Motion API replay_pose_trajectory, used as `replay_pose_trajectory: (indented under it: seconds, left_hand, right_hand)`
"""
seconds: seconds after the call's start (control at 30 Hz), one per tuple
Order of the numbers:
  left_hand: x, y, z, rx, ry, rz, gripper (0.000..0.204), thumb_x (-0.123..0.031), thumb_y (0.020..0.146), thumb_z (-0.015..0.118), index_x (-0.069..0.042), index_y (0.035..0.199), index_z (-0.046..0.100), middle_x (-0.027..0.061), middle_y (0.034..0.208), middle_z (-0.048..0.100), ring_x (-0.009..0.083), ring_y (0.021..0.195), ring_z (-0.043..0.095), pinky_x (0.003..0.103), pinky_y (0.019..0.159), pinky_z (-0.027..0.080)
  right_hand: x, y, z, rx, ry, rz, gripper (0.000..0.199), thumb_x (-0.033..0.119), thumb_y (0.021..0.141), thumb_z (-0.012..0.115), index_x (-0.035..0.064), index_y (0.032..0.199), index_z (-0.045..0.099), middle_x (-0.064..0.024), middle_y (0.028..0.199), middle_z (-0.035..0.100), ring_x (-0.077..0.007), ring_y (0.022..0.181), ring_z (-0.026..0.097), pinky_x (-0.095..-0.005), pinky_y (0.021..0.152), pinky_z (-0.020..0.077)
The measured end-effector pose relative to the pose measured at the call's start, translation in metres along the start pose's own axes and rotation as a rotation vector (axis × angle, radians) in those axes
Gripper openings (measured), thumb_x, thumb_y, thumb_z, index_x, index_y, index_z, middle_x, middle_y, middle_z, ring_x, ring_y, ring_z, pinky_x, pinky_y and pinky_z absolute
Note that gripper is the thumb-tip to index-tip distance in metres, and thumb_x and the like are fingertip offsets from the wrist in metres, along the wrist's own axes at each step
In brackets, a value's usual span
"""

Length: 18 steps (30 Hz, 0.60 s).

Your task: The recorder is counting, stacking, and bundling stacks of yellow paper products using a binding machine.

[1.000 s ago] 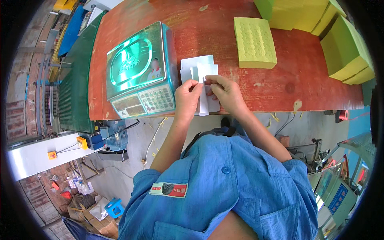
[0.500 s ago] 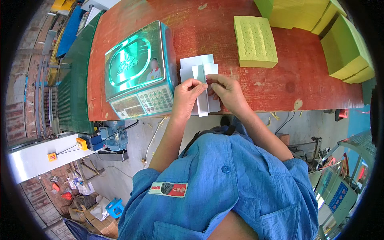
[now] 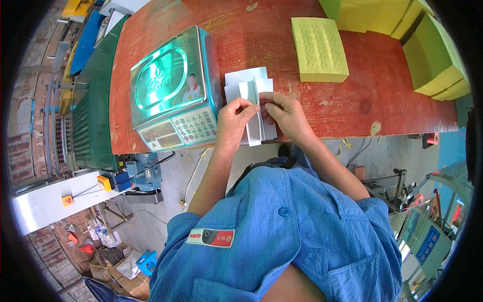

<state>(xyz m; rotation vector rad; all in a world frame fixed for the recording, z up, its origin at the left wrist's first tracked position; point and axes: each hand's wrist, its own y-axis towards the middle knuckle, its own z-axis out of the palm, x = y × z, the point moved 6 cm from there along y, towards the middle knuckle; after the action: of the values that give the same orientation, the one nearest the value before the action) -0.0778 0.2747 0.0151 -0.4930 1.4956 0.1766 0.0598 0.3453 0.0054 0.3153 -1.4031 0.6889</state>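
Note:
My left hand and my right hand meet over a small stack of white paper sheets at the near edge of a red-brown wooden table. Both hands pinch a narrow folded white sheet that stands up along its crease between the thumbs and fingers. The stack lies flat under it, partly covered by my fingers. A green electronic weighing scale with a shiny pan and a keypad sits just left of my left hand.
A yellow-green dimpled foam block lies beyond my right hand; more yellow-green blocks are stacked at the far right. A green conveyor frame runs along the table's left side, with a blue motor below. Machinery stands at the lower right.
The folded white sheet has been drawn toward the table's near edge and now stands more upright between my fingers. Both hands have stayed over the paper stack.

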Motion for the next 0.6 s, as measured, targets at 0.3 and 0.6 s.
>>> replay_pose_trajectory:
  seconds: [0.3,0.6]
  left_hand:
    - [0.002,-0.001,-0.001,-0.028,0.077,-0.016,0.009,-0.010,0.090,0.066,-0.001,0.089,0.067,-0.0024,0.080,0.061,0.0042,0.074,0.051,0.021,0.067,0.043]
    - [0.003,-0.013,-0.012,-0.044,0.193,0.239,0.017,-0.015,0.091,0.062,0.000,0.098,0.067,0.0006,0.087,0.063,0.0080,0.080,0.055,0.024,0.071,0.045]
  right_hand:
    - [0.006,-0.005,-0.003,-0.065,-0.042,-0.063,0.032,0.003,0.089,0.055,-0.0012,0.120,0.060,-0.0125,0.098,0.068,-0.0147,0.076,0.064,-0.0290,0.066,0.0530]
    - [0.012,0.000,0.016,-0.065,-0.656,-0.149,0.056,0.047,0.087,0.062,-0.0026,0.113,0.062,-0.0253,0.084,0.068,-0.0370,0.074,0.068,-0.0445,0.066,0.0542]
